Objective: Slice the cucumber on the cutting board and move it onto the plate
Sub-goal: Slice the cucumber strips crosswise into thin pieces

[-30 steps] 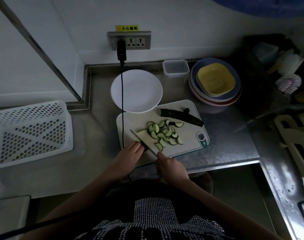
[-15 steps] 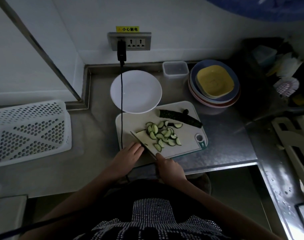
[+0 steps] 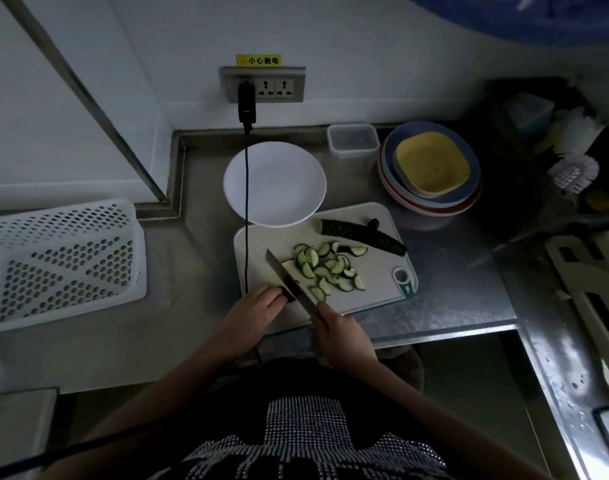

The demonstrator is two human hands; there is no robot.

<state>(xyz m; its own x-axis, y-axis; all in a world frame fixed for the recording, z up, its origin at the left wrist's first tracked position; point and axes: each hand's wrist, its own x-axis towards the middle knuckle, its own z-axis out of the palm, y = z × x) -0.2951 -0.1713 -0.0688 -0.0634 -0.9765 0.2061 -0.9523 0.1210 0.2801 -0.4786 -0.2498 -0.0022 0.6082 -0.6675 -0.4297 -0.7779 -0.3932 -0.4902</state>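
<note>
Far left, we see a white perforated plastic basket lying on the steel counter, with an open stretch of metal between it and the pale rectangular cutting board. A black cable drops from the wall socket, crosses the round white plate's left side and runs down over the board's left edge. The plate sits just behind the board, its near rim overlapping the board's far edge.

Our left hand has its fingers curled together, pinching the dark stub of cucumber at the board's near-left corner. The knife blade rests right against those fingertips, slanting across the board. Our right hand wraps tightly round the handle at the board's front edge, near the counter's lip.

Right of the blade lie the half-moon cucumber slices, heaped mid-board. Behind them rests a long dark-skinned cucumber piece. Beyond the board: a clear plastic tub, then stacked coloured plates topped by a yellow square dish. The counter's right side is dim and cluttered.
</note>
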